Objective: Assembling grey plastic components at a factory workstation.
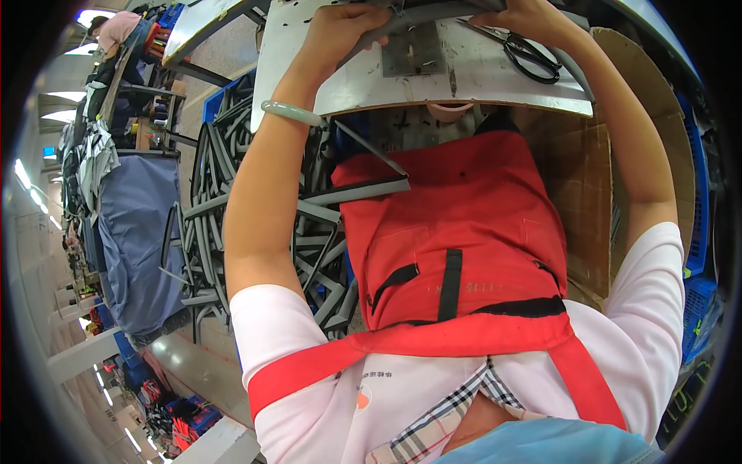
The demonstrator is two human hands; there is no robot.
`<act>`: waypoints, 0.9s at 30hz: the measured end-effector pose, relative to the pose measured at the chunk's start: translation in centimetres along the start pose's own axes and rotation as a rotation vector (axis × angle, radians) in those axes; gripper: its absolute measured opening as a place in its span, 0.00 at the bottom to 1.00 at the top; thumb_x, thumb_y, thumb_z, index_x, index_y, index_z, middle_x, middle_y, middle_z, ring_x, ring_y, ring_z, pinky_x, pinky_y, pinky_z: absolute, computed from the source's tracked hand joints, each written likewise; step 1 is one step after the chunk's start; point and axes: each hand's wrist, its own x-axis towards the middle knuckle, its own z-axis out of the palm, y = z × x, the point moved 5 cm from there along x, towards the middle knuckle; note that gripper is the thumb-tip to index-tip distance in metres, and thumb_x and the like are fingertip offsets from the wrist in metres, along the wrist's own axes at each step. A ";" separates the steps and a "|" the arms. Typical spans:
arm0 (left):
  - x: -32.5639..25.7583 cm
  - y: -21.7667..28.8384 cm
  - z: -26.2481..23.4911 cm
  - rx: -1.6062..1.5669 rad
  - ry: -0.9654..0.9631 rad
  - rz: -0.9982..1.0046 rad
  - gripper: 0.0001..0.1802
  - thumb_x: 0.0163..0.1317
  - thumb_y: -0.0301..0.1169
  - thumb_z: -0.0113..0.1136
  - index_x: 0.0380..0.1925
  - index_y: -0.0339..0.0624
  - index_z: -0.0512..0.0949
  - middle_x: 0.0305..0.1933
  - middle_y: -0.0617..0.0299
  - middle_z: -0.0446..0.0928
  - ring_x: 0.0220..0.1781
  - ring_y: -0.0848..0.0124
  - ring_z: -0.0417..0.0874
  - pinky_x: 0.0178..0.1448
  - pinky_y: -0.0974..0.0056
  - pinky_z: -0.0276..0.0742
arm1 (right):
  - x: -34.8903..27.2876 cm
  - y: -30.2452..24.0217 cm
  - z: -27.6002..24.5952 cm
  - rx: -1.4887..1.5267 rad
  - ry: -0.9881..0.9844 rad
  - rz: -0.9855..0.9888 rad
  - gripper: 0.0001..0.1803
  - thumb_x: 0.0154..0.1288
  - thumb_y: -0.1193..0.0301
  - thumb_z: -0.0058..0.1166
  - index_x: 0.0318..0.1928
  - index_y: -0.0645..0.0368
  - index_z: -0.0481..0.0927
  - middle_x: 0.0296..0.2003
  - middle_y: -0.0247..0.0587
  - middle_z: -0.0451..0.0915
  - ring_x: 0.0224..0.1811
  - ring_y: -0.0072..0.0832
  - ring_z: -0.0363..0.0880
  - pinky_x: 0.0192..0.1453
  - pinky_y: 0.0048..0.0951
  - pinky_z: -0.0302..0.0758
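My left hand is closed around a grey, rubber-looking strip at the far edge of the view. At the strip's other end my right hand has its fingers closed on it; the top of that hand is cut off by the picture's edge. Between my hands the strip spans a metal plate set on the white worktable. Black-handled scissors lie on the table just below my right hand.
Left of my lap, many bent grey strips fill a blue crate. One strip rests against my red apron. A cardboard box stands at my right, with blue crates beyond. A person is far left.
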 end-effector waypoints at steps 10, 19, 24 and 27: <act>-5.2 2.5 5.0 0.342 -0.106 0.213 0.15 0.60 0.34 0.65 0.36 0.30 0.83 0.28 0.53 0.84 0.30 0.70 0.81 0.37 0.65 0.76 | -10.8 -14.9 9.5 -0.149 0.289 -0.986 0.09 0.51 0.76 0.56 0.35 0.60 0.80 0.34 0.45 0.81 0.42 0.40 0.82 0.49 0.39 0.77; -9.3 -2.7 -0.5 0.235 -0.156 -0.036 0.16 0.65 0.38 0.62 0.40 0.35 0.83 0.29 0.62 0.81 0.29 0.76 0.78 0.38 0.73 0.75 | -6.6 -7.3 5.0 -0.065 -0.070 -0.314 0.24 0.59 0.68 0.61 0.55 0.59 0.71 0.40 0.53 0.80 0.46 0.52 0.78 0.50 0.47 0.74; -9.9 -2.3 0.1 0.031 -0.327 -0.006 0.15 0.62 0.35 0.65 0.42 0.35 0.81 0.28 0.63 0.80 0.29 0.78 0.78 0.37 0.73 0.73 | -7.3 -2.6 2.8 -0.020 -0.043 -0.190 0.35 0.58 0.69 0.64 0.66 0.60 0.66 0.51 0.59 0.78 0.55 0.53 0.75 0.60 0.41 0.71; -7.9 -0.8 -0.4 0.204 -0.181 0.067 0.16 0.60 0.32 0.66 0.47 0.39 0.79 0.32 0.59 0.81 0.30 0.73 0.80 0.37 0.68 0.76 | -6.3 -3.5 -0.8 -0.052 -0.124 -0.006 0.36 0.55 0.58 0.68 0.58 0.67 0.71 0.44 0.62 0.81 0.49 0.52 0.80 0.50 0.42 0.75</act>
